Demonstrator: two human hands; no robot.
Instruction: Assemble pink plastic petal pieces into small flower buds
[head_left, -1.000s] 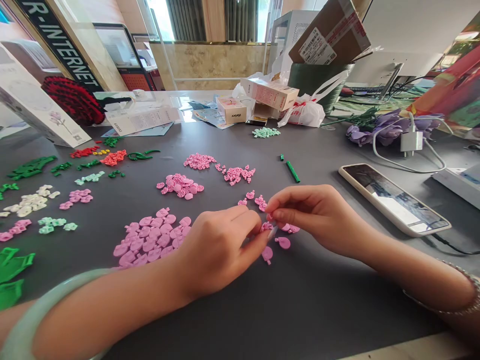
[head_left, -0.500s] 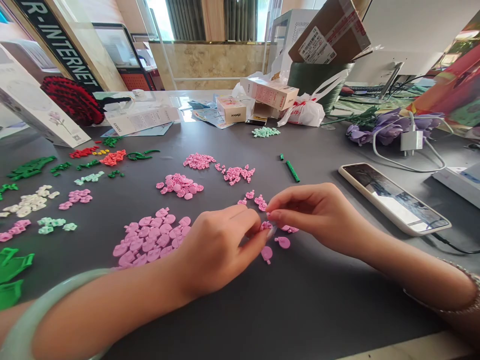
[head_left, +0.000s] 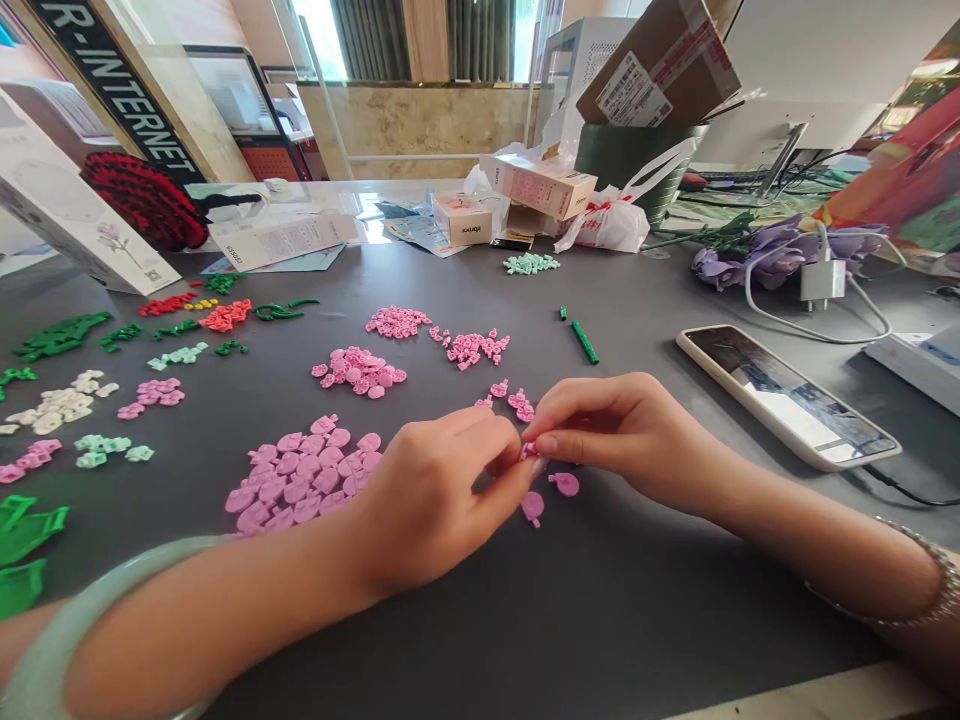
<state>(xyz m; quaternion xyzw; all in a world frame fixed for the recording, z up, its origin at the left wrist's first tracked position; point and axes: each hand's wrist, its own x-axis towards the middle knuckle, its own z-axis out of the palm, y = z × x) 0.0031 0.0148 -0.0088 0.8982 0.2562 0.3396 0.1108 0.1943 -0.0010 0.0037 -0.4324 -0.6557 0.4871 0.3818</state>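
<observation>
Between my fingertips is a small pink plastic building piece (head_left: 529,451), mostly covered by the fingers. My left hand (head_left: 450,495) pinches it from the left. From the right, my right hand (head_left: 615,425) closes thumb and forefinger on the same piece, and the two hands touch. Just below lie two round pink petal pieces (head_left: 533,508), flat on the dark table. Small pink joined pieces (head_left: 520,404) sit right behind the fingertips. Left of my left hand spreads a heap of larger pink petal pieces (head_left: 300,475), partly hidden by my forearm.
More pink piles (head_left: 360,372) lie farther back, with green, red, white and mint pieces at left. A green stem piece (head_left: 585,342) rests behind my right hand. At right are a phone (head_left: 787,400) with a cable and purple flowers (head_left: 780,250). Boxes (head_left: 536,185) and bags stand behind.
My right hand has moved slightly down and left, closing the small gap to the left fingertips. Its fingers now meet the pink piece. My left hand stays almost in place.
</observation>
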